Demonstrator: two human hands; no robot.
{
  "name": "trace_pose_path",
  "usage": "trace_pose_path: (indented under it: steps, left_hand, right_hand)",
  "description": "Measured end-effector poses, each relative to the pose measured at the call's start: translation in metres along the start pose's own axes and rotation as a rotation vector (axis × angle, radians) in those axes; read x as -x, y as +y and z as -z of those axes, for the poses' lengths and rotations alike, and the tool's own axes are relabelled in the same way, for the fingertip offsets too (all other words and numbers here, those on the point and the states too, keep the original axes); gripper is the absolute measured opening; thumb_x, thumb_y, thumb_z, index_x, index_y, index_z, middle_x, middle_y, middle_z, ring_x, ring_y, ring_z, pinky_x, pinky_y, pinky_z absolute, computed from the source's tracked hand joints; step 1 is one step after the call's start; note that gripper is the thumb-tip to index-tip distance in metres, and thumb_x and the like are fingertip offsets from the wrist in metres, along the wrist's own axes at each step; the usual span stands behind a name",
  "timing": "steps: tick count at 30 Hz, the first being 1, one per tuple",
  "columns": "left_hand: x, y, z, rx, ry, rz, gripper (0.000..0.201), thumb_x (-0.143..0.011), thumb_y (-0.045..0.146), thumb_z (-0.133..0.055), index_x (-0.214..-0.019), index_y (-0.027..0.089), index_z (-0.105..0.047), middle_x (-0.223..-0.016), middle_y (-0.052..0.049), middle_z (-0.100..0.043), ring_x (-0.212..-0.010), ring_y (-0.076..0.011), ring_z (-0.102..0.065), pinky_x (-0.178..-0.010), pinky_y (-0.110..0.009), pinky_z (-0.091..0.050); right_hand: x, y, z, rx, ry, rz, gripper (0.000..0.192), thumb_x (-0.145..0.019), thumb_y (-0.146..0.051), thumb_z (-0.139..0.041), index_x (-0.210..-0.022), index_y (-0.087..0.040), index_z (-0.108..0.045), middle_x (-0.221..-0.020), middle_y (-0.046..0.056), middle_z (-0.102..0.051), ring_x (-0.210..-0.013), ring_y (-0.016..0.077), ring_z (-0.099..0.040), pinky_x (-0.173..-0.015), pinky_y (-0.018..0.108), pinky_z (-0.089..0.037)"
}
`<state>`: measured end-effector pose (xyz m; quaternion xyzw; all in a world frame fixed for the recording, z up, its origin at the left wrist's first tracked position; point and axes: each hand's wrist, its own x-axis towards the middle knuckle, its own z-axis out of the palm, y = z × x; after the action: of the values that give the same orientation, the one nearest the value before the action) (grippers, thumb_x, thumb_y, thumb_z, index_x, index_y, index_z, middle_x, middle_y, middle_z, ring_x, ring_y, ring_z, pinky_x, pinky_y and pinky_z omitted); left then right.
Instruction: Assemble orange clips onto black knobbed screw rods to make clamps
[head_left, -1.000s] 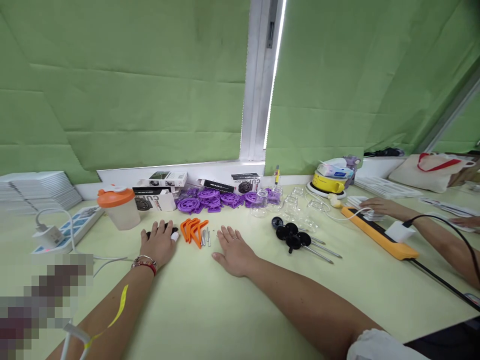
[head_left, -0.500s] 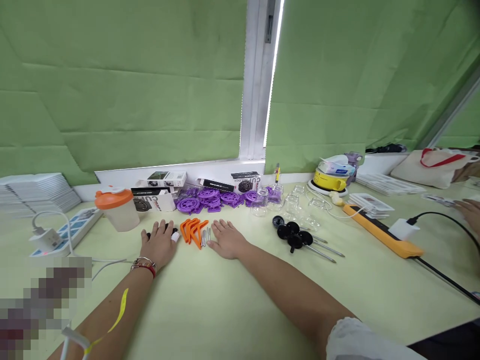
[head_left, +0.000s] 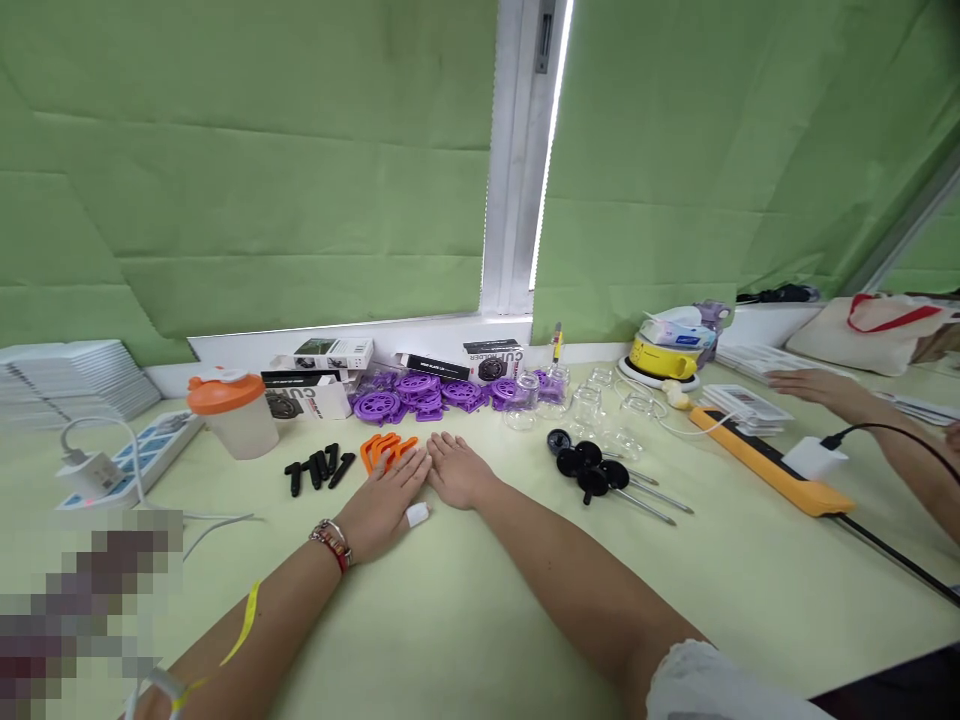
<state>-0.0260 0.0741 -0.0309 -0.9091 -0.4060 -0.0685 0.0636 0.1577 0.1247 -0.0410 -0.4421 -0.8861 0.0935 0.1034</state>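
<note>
On the near middle of the table [head_left: 480, 620], the left hand [head_left: 386, 505] and right hand [head_left: 459, 472] lie flat, fingers spread, gripping nothing, side by side covering the orange clips [head_left: 382, 450], seemingly gathering them; black pegs [head_left: 319, 468] lie just left.

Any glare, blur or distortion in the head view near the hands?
Head view: bright glare only at the window gap; left hand and right hand sharp and evenly lit; wide-angle bending at the edges; a pixelated block covers the lower left.

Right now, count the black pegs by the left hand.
5 black pegs, in a loose row between the shaker and the orange clips, left of the left hand. None looks hidden.
</note>
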Motion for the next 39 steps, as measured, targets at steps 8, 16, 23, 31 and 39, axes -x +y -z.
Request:
trace_pose_path:
  steps: [8,16,23,31,39]
  left_hand:
    - [-0.002,-0.005,-0.002,0.022,-0.074,0.012,0.066,-0.092,0.052,-0.026,-0.148,0.019,-0.014,-0.151,-0.012,-0.026,-0.14,-0.0317,-0.016,-0.111,-0.058,-0.006]
    - [-0.009,-0.009,-0.007,-0.009,-0.045,0.042,0.069,-0.09,0.057,-0.026,-0.144,0.013,-0.028,-0.147,-0.017,-0.034,-0.137,-0.0303,-0.026,-0.112,-0.052,-0.01]
    - [-0.016,-0.017,-0.009,0.001,-0.053,0.045,0.068,-0.09,0.057,-0.028,-0.142,0.013,-0.033,-0.147,-0.016,-0.033,-0.137,-0.0293,-0.026,-0.113,-0.051,-0.009]
    - [-0.02,-0.02,-0.011,0.001,-0.045,0.045,0.069,-0.09,0.057,-0.029,-0.143,0.014,-0.032,-0.147,-0.015,-0.033,-0.138,-0.0288,-0.025,-0.113,-0.05,-0.009]
    - [-0.022,-0.021,-0.014,-0.004,-0.029,0.061,0.068,-0.089,0.057,-0.031,-0.142,0.014,-0.034,-0.147,-0.014,-0.033,-0.137,-0.0292,-0.028,-0.114,-0.05,-0.011]
  right_hand:
    - [-0.001,0.001,-0.001,0.016,-0.002,-0.057,0.065,-0.093,-0.041,-0.023,-0.143,0.0,-0.024,-0.152,0.018,-0.018,-0.14,0.0275,-0.015,-0.113,0.043,-0.012]
    - [-0.002,0.005,0.004,-0.007,-0.034,-0.06,0.072,-0.092,-0.052,-0.022,-0.145,-0.003,-0.022,-0.153,0.016,-0.015,-0.141,0.0274,-0.011,-0.113,0.043,-0.01]
    - [-0.003,0.009,0.004,0.006,-0.045,-0.042,0.077,-0.091,-0.056,-0.019,-0.145,-0.003,-0.019,-0.153,0.016,-0.014,-0.141,0.0294,-0.01,-0.113,0.045,-0.009]
    - [-0.004,0.009,0.002,0.023,-0.046,0.041,0.073,-0.092,-0.054,-0.019,-0.145,-0.005,-0.022,-0.152,0.016,-0.016,-0.141,0.0281,-0.011,-0.113,0.045,-0.01]
    - [-0.008,0.01,0.001,0.036,-0.025,0.042,0.078,-0.09,-0.058,-0.017,-0.145,-0.004,-0.023,-0.152,0.017,-0.018,-0.14,0.0294,-0.014,-0.113,0.044,-0.01]
